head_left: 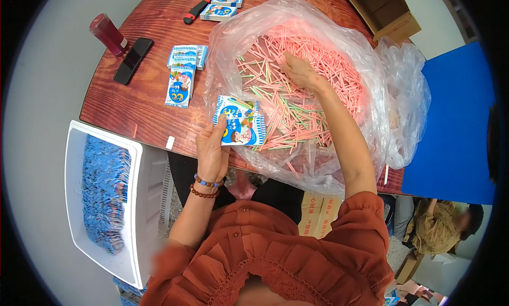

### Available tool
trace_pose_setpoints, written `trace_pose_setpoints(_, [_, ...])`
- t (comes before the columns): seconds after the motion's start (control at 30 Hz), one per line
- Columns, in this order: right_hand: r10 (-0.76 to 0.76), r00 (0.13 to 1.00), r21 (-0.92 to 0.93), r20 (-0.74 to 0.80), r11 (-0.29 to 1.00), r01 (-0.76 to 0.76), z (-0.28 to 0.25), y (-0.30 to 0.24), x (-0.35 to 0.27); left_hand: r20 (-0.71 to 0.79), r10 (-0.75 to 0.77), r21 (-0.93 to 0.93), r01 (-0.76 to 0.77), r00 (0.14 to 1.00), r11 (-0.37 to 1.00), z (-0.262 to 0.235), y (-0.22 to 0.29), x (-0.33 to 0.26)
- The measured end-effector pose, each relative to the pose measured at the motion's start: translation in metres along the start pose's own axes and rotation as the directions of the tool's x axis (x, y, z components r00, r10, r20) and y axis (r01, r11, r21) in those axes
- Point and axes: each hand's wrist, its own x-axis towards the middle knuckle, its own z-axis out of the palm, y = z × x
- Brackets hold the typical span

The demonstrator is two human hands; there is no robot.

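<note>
Left hand [212, 149] grips blue packets [239, 123] at table [138, 102] near edge; right hand [299, 70] reaches palm-down, fingers loosely spread, into straws [307, 102] in plastic bag [371, 94].

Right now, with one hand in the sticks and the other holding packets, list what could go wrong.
1. The left hand grips a fan of small packets by one end; some could slide out.
2. The right hand digs in loose pink and green sticks heaped on a thin plastic bag; sticks may scatter or roll off the table at its near edge.
3. The bag overhangs that edge, so it might sag or tear.
</note>
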Motion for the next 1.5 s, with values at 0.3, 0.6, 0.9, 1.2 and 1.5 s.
trace_pose_setpoints(0.3, [0.066,0.998,0.526,0.009,0.848,-0.061,-0.012,0.014,-0.014,-0.003,-0.014,0.002,0.014,1.000,1.000,-0.007,-0.002,-0.001])
trace_pose_setpoints(0.6, [0.069,0.955,0.921,-0.287,0.294,0.256,0.001,-0.003,-0.050,0.048,-0.043,-0.019,0.044,0.998,0.999,0.005,-0.006,0.003])
trace_pose_setpoints(0.9, [0.268,0.919,0.930,-0.288,0.306,0.202,0.010,-0.053,-0.095,0.024,-0.086,-0.115,0.088,0.996,0.990,0.015,-0.017,0.014])
trace_pose_setpoints(1.2, [0.207,0.696,0.692,-0.688,-0.103,0.715,0.020,-0.140,-0.126,0.023,0.008,-0.140,-0.005,1.000,0.990,0.034,-0.026,0.014])
trace_pose_setpoints(1.5, [0.409,0.617,0.686,-0.672,0.033,0.727,0.040,-0.167,-0.119,0.055,0.030,-0.180,-0.019,0.998,0.983,0.042,-0.020,0.003])
